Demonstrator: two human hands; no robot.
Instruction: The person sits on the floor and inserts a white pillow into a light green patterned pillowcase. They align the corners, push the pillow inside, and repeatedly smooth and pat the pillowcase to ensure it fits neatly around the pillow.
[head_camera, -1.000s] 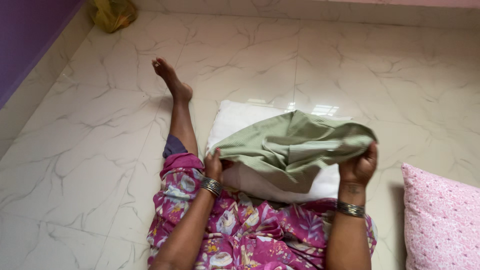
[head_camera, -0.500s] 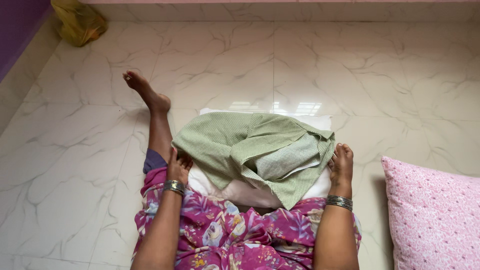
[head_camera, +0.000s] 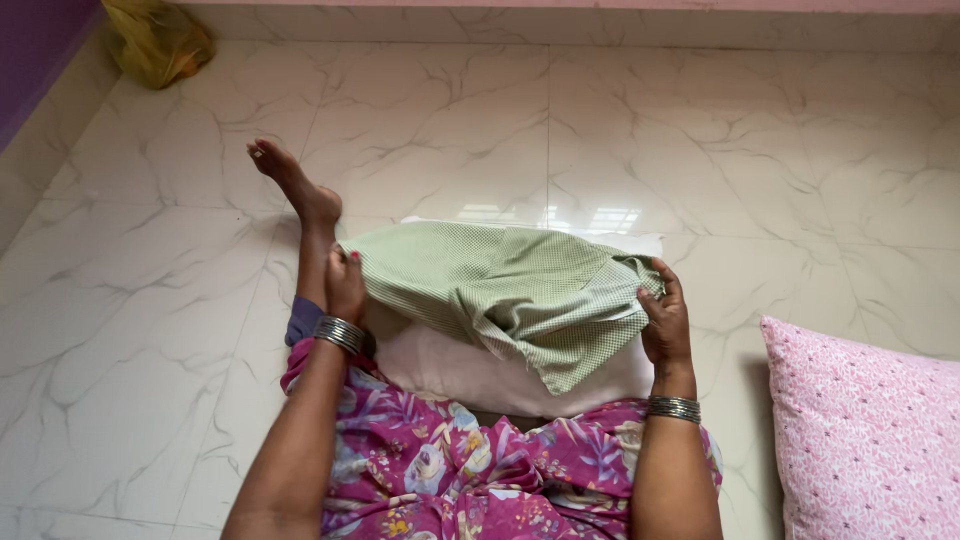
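two hands grip the green checked cover (head_camera: 500, 290), left hand (head_camera: 345, 285) and right hand (head_camera: 665, 320) closed on its sides, over the white pillow (head_camera: 470, 370) on my lap; i judge an even pull works best.

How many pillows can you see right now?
2. A white pillow lies on the floor in front of the person, partly under the green checked cover. A pink patterned pillow lies at the right edge. Others may be out of frame.
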